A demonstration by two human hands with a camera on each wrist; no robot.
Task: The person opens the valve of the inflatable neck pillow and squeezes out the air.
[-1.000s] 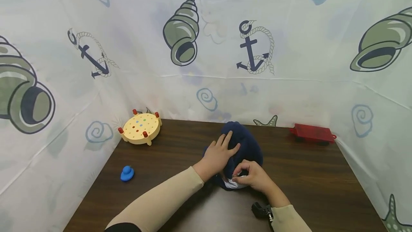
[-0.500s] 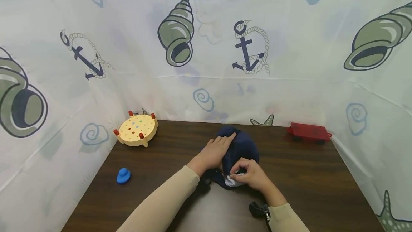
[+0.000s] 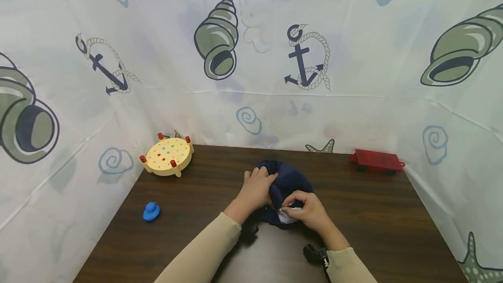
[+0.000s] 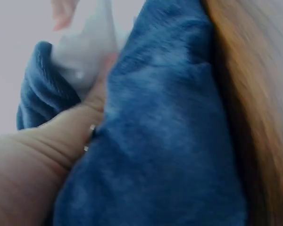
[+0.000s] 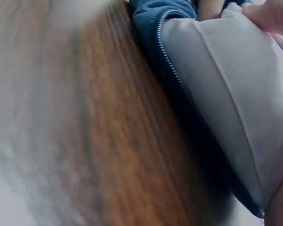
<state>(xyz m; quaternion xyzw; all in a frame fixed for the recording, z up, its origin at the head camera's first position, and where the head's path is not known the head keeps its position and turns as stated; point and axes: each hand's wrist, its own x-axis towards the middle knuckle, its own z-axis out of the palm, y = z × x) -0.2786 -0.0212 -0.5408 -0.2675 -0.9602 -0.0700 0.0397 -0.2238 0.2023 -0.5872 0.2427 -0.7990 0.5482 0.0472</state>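
A navy plush zippered cover (image 3: 292, 180) with a white cloth inner (image 3: 288, 217) showing at its near opening sits mid-table. My left hand (image 3: 256, 189) grips the plush from the left, fingers bent over it. In the left wrist view, the thumb reaches in between the blue plush (image 4: 165, 136) and the white cloth (image 4: 92, 52). My right hand (image 3: 310, 213) pinches the white cloth at the opening between thumb and forefinger. Along that opening runs an undone zipper (image 5: 172, 70), seen in the right wrist view beside the smooth white inner (image 5: 226, 89).
A yellow round toy stool (image 3: 169, 156) with red-tipped legs stands upside down at the back left. Nearer on the left lies a small blue hat-shaped toy (image 3: 151, 211). A red toy wagon (image 3: 377, 160) is at the back right. Patterned cloth walls surround the dark wooden table (image 3: 385, 222).
My left hand has drawn back toward me and left, its spread fingers now bent over the plush. The cover's top has sunk lower. My right hand keeps its pinch near the opening.
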